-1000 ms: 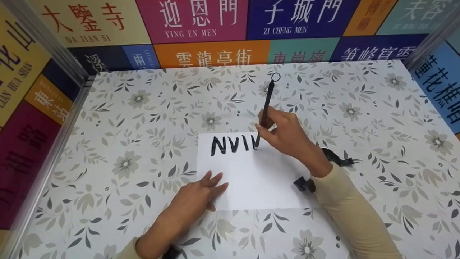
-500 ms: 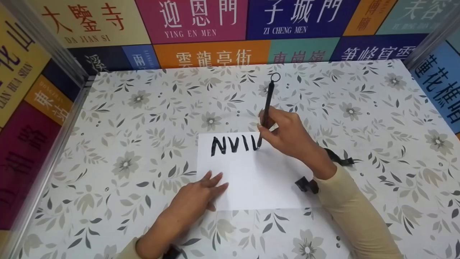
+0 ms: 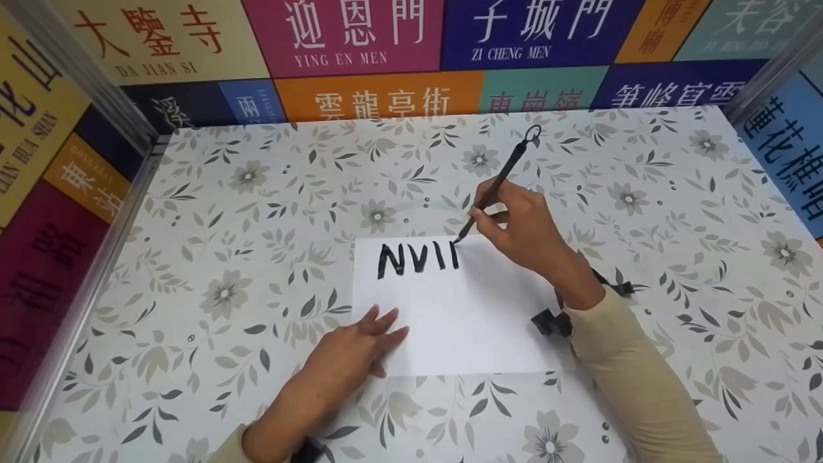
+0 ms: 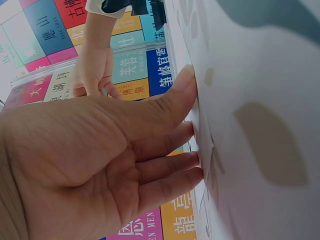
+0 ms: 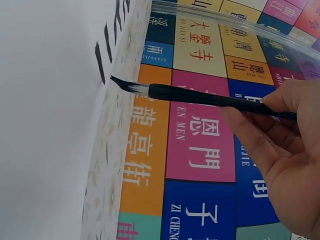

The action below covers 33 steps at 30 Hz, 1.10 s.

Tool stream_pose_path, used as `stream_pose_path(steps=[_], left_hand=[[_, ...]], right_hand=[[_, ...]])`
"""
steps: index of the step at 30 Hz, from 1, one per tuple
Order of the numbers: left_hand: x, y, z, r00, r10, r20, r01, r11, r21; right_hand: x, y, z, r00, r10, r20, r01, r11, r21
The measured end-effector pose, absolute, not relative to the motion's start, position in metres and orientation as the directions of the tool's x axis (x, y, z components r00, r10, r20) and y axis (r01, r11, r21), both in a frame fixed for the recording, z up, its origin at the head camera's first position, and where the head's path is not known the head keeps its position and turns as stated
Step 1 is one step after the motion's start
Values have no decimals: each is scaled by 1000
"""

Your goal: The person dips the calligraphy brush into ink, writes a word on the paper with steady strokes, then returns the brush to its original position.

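Observation:
My right hand (image 3: 524, 222) pinches a dark ink brush (image 3: 498, 180) between thumb and fingers, its ringed end leaning to the upper right. The inked brush tip (image 5: 122, 85) is at the top of the last black stroke (image 3: 454, 255) on a white sheet of paper (image 3: 476, 321). Black strokes reading "NVI" and one more upright line run along the sheet's upper left. With fingers spread, my left hand (image 3: 350, 357) rests on the paper's lower left corner; in the left wrist view its fingertips (image 4: 187, 77) press down on the surface.
A white cloth with grey flowers and leaves covers the table (image 3: 225, 212). Panels with large Chinese lettering (image 3: 360, 38) stand along the back and both sides. A black strap piece (image 3: 550, 323) hangs by the right sleeve (image 3: 630, 373), over the paper's right side.
The brush tip has risen from the foot of the last stroke to its top, and the handle now leans further right. My left hand has stayed in place.

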<state>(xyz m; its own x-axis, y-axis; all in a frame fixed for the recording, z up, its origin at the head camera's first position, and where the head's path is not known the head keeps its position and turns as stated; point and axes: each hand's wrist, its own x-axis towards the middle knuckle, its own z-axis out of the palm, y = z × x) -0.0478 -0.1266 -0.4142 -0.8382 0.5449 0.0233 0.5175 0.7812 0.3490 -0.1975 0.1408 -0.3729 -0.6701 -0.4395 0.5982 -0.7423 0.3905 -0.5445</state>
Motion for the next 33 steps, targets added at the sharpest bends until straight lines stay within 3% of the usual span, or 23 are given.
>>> stream_pose_path(steps=[24,33], left_hand=[[-48,-128,-415,-821,571,27,552,780,296],[-48,-128,-414,-819,573,37,558,778,290]], right_hand=[[-200,139,-382,-640,-516,569,-768,407,-495],[-198,140,-379,-672,-525,522,-739,436,-514]])
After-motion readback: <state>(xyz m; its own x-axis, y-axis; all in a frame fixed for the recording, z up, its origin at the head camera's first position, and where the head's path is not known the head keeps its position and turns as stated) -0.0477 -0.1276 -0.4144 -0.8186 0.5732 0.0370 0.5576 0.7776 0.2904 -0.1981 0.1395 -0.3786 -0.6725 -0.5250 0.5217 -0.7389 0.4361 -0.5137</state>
